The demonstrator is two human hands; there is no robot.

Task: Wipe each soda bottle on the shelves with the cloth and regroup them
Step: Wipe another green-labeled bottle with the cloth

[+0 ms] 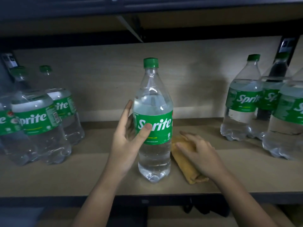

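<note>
A clear Sprite bottle (154, 122) with a green cap and label stands upright in the middle of the wooden shelf (98, 181). My left hand (127, 140) is around its left side, thumb across the label, fingers behind it. A folded yellow cloth (185, 164) lies on the shelf just right of the bottle. My right hand (198, 151) rests on top of the cloth, fingers bent over it.
Three Sprite bottles (37, 125) stand grouped at the left end of the shelf. Another group of Sprite bottles (244, 102) stands at the right end. An upper shelf (147, 22) hangs low overhead. A black front rail (147, 200) edges the shelf.
</note>
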